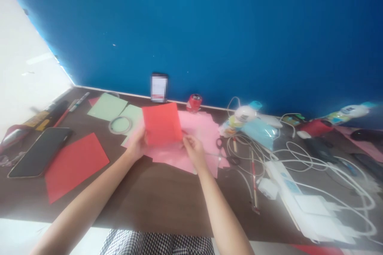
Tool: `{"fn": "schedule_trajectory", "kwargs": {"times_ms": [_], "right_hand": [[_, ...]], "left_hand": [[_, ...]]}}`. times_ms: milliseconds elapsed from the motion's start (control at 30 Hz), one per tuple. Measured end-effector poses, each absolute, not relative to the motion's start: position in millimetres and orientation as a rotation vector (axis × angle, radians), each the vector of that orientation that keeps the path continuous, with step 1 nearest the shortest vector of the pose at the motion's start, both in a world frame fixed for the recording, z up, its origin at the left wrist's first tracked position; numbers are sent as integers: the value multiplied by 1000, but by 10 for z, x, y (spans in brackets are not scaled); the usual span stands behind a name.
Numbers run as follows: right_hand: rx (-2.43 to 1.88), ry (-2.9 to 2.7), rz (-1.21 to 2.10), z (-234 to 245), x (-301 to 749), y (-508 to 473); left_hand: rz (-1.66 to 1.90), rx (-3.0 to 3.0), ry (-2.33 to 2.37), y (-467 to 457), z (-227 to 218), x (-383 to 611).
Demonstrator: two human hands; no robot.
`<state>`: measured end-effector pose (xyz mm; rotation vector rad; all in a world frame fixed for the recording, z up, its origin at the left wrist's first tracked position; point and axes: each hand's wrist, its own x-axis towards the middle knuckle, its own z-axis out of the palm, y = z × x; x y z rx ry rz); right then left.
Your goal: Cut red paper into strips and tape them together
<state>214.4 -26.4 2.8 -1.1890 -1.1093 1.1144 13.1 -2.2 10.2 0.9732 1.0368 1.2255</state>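
Observation:
A sheet of red paper (162, 124) is held up over a spread of pink paper sheets (202, 123). Gripping its left edge is my left hand (138, 142), with fingers partly hidden behind the sheet. My right hand (193, 147) pinches at the lower right corner of the same sheet. A small dark red streak shows by its fingertips, too blurred to name. Just right of that hand, scissors (220, 143) with dark handles lie on the pink paper. Green paper (108, 106) and a roll of tape (120, 125) are left of the held sheet.
Another red sheet (79, 167) lies at left, partly under a dark phone (40, 152). A second phone (159, 87) leans on the blue wall near a red container (194, 102). Glue bottles (243, 114), a thin brush (254, 183), a power strip (283, 179) and tangled white cables crowd the right.

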Motion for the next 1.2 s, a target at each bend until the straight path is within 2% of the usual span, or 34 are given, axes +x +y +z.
{"fn": "schedule_trajectory", "kwargs": {"times_ms": [167, 267, 500, 700, 967, 1200], "right_hand": [[-1057, -820, 1303, -60, 1991, -268], [-1053, -870, 1328, -91, 1908, -287], [-1142, -1232, 1206, -26, 1858, -376], [-1214, -1331, 1060, -22, 1805, -431], [-1228, -1413, 1045, -78, 1792, -419], [-1282, -1586, 844, -66, 1797, -431]], "left_hand": [[1083, 1025, 745, -141, 69, 331], [1002, 1083, 801, -220, 10, 424], [1107, 1016, 976, -242, -21, 437], [1149, 981, 965, -276, 20, 452], [1198, 990, 946, -324, 56, 493], [1239, 1044, 959, -297, 18, 488]]}}
